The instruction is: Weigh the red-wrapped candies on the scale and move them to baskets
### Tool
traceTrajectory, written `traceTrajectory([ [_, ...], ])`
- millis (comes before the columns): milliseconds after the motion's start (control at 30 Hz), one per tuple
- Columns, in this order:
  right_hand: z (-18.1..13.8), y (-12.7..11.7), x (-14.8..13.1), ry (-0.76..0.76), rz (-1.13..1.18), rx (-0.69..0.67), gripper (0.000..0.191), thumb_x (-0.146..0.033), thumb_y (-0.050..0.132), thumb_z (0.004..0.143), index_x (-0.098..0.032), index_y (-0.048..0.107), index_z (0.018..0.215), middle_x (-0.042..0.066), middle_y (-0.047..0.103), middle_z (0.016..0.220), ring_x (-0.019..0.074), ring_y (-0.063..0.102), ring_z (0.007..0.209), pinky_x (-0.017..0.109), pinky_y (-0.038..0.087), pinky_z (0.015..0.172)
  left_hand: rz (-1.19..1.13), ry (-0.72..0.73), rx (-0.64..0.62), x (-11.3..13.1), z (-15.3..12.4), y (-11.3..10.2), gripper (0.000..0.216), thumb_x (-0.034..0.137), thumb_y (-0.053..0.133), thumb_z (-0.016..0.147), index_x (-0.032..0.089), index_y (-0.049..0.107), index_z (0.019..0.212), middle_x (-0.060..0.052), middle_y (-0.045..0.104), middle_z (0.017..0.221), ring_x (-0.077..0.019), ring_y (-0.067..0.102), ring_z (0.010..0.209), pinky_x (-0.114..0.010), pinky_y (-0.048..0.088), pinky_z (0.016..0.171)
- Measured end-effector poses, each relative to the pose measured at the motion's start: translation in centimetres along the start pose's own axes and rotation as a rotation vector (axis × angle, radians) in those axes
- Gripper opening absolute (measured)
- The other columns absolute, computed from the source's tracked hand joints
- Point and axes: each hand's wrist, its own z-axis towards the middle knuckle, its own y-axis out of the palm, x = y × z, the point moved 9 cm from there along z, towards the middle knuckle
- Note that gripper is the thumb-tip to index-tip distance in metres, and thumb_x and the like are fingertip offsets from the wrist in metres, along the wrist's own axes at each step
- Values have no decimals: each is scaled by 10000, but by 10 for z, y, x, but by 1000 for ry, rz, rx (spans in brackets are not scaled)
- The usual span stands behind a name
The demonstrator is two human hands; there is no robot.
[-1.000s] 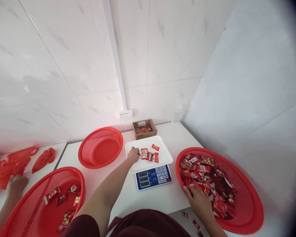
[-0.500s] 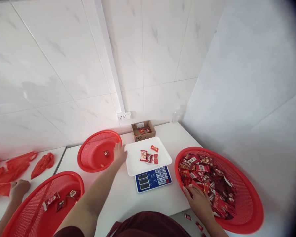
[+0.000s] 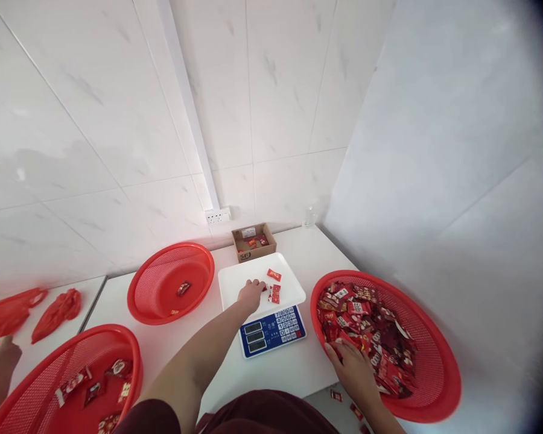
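Note:
My left hand (image 3: pixel 252 295) is over the white weighing pan (image 3: pixel 230 280) of a blue digital scale (image 3: pixel 265 334). Its fingers curl down, closed on a small red candy packet (image 3: pixel 265 288) mostly covered by them. Beside the fingertips lie a red-and-white packet (image 3: pixel 276 294) and, farther back, a red packet (image 3: pixel 274 275). My right hand (image 3: pixel 352 364) is wrapped over the near-left rim of the right red basket (image 3: pixel 450 374); some of its fingers are hidden. That basket holds a heap of red packets (image 3: pixel 375 331).
Another red basket (image 3: pixel 138 283) stands left of the scale, and a larger red basket (image 3: pixel 122 331) nearer. A cardboard box (image 3: pixel 254 253) with packets sits behind the pan. Red plastic bags (image 3: pixel 57 313) and another person's hand (image 3: pixel 0 364) are far left. Packets (image 3: pixel 336 396) lie below the table edge.
My left hand has moved right from the back red basket onto the pan, covering some packets. More packets now show in the near-left basket. My right hand stays at the right basket.

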Motion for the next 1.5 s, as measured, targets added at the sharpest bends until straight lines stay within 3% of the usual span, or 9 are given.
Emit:
traceTrajectory([
  [167,0,-1,-1,-20,-10,7,468,-533,333,875,-247,696,950,78,682,1099,277,531,1151,470,362,973,-51,-81,138,-40,-12,-28,346,68,410,822,203,605,1074,-72,615,1104,-191,537,1031,-287,418,878],
  [400,1,8,8,-58,-23,31,499,-563,305,858,-265,695,946,75,681,1090,272,533,1136,449,381,957,-70,-393,404,-155,-66,-106,370,150,290,898,170,528,1179,-120,575,1194,-230,536,1080,-339,422,858],
  [533,2,12,14,-28,-13,26,498,-586,318,839,-278,695,941,71,676,1099,279,534,1130,470,387,956,-63,-519,410,-189,-82,-111,430,330,341,906,138,439,1279,-172,526,1281,-304,490,1167,-422,415,884],
  [633,2,10,11,-18,1,15,511,-591,323,836,-259,695,952,81,675,1104,286,530,1138,490,373,969,-40,-461,389,-166,-62,-94,543,424,439,867,145,391,1330,-158,401,1420,-308,294,1340,-447,280,1041],
  [833,0,4,2,-23,2,-10,483,-550,324,856,-262,696,963,65,684,1101,281,529,1155,494,339,994,-40,107,97,-10,4,-21,728,547,451,831,201,250,1439,-104,162,1542,-249,120,1416,-395,145,1130],
  [967,0,9,6,-31,23,-4,460,-544,349,854,-264,696,969,52,696,1076,279,547,1135,478,357,983,28,164,-29,49,29,10,819,608,462,790,234,183,1464,-102,67,1556,-287,48,1421,-464,104,1130],
  [1167,-1,9,10,-3,74,23,461,-561,362,846,-267,694,970,62,696,1067,277,555,1118,474,345,992,70,-12,-28,50,47,23,566,418,425,870,200,335,1384,-181,302,1445,-347,372,1262,-504,365,962],
  [1367,0,6,9,49,127,-2,462,-553,382,842,-238,689,985,76,685,1096,289,534,1145,512,289,1023,-47,21,-1,44,37,20,260,234,390,891,204,582,1064,-80,516,1134,-181,577,922,-301,445,806],
  [1500,1,8,11,14,122,24,459,-565,389,838,-249,699,959,79,696,1062,291,553,1118,489,336,989,-169,-15,157,11,17,-8,202,196,439,869,208,612,972,-47,529,1065,-131,583,846,-258,443,804],
])
